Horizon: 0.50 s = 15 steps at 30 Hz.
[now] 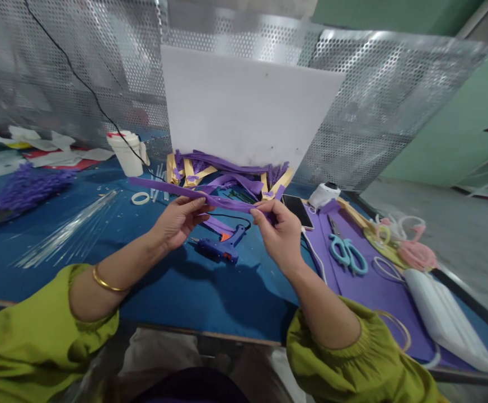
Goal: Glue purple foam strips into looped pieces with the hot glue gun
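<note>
Since I have only the head camera to go by from over here, I read the hold from the fingers: my left hand [182,220] pinches a purple strip [227,204] between thumb and fingers, and my right hand [278,228] pinches it farther right, thumb against the bent index finger. That strip is up in front of me, above the blue table [151,305], with one end running free past the left hand. Holding it at two places probably steadies the stretch between them, which looks folded or twisted; I cannot tell whether its layers are joined. Just below, clear of both hands, a blue glue gun [219,249] lies on its side with its nozzle to the left, a spot that seems chosen for easy reach. To the right, turquoise-handled scissors [348,253] rest on a purple sheet [332,282] near a dark phone [298,211], likely set aside so the middle serves as working room. Tan folded pieces [202,171] and more purple strips lie at the back before a white board [252,106], while clear filaments [70,226] are spread on the left, perhaps so single ones lift out easily.
</note>
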### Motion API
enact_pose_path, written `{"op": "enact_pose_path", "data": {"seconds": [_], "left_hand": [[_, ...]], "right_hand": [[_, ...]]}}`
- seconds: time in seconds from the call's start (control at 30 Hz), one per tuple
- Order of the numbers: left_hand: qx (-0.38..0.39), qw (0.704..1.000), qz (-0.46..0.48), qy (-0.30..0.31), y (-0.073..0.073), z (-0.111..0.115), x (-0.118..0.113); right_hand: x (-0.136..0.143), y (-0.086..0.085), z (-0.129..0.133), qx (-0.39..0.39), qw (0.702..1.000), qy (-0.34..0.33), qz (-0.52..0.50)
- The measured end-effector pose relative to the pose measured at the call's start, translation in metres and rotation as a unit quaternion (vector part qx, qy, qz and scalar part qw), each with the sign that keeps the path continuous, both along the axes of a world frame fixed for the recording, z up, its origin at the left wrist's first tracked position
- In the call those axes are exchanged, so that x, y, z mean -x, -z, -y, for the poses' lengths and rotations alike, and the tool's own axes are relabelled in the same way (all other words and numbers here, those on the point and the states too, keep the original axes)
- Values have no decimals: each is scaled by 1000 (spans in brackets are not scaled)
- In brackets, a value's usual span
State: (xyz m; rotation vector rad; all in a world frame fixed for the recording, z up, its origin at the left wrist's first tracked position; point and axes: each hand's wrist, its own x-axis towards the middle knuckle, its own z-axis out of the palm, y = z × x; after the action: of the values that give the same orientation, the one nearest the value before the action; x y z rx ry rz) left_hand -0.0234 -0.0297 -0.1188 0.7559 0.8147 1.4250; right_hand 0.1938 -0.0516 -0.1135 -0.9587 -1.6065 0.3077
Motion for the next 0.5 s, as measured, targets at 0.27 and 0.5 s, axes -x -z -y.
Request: {"op": "enact_pose_path", "data": {"seconds": [0.27, 0.5], "left_hand": [[-200, 870, -447, 46, -5, 23, 1], [-388, 673, -607, -168, -18, 5, 26]], "right_hand": [[-6, -1, -3, -82, 993, 22, 87], [-6, -2, -2, -109, 984, -33, 138]]}}
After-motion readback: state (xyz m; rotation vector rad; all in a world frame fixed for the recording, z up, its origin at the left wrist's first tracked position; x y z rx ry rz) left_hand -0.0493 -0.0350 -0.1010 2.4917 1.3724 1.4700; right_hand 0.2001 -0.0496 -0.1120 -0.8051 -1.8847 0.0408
